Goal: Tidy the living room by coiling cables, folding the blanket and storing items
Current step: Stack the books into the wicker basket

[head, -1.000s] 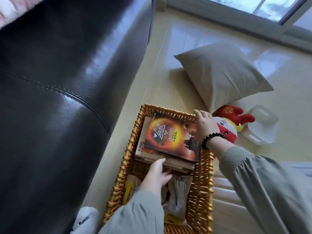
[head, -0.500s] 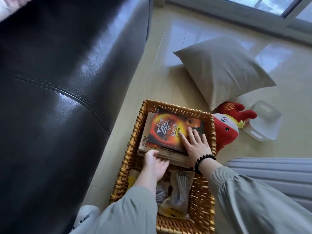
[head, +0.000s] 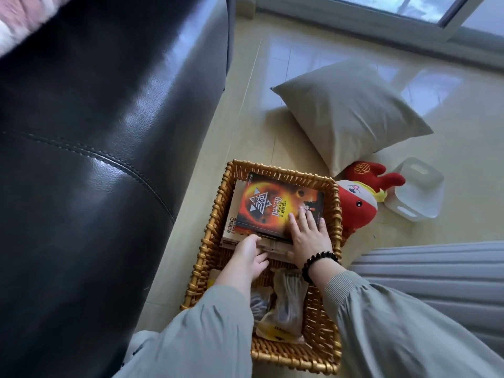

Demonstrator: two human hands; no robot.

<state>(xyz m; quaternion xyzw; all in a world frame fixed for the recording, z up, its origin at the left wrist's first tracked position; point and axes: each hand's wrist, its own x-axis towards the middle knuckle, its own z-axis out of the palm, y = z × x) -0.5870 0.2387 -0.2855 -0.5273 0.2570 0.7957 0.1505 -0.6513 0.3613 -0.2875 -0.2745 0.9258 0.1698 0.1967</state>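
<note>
I am settling the stack of books (head: 231,225) into the far end of the wicker basket (head: 215,230), which is sitting on the floor just beside the black leather sofa (head: 95,159). My right hand (head: 309,236), with the beaded bracelet (head: 317,261) at its wrist, is lying flat with its fingers spread on the near right corner of the top book, the orange Dead End cover (head: 270,205). My left hand (head: 249,251) is holding the near edge of the stack, thumb on top and fingers curled along the edge. To do this well I am thinking of pressing evenly downward while nudging the edges square, so the top book is not sliding off the wider one beneath, and of keeping the stack off the bagged cables (head: 287,301) lying in the near half of the basket. The glossy pale tiled floor (head: 450,148) is reflecting the window (head: 381,20), and a grey cushion (head: 349,113), a red plush toy (head: 360,203) touching the basket's right side and a white plastic bin (head: 417,192) are waiting on it, with grey ribbed fabric (head: 436,274) lying to my right
</note>
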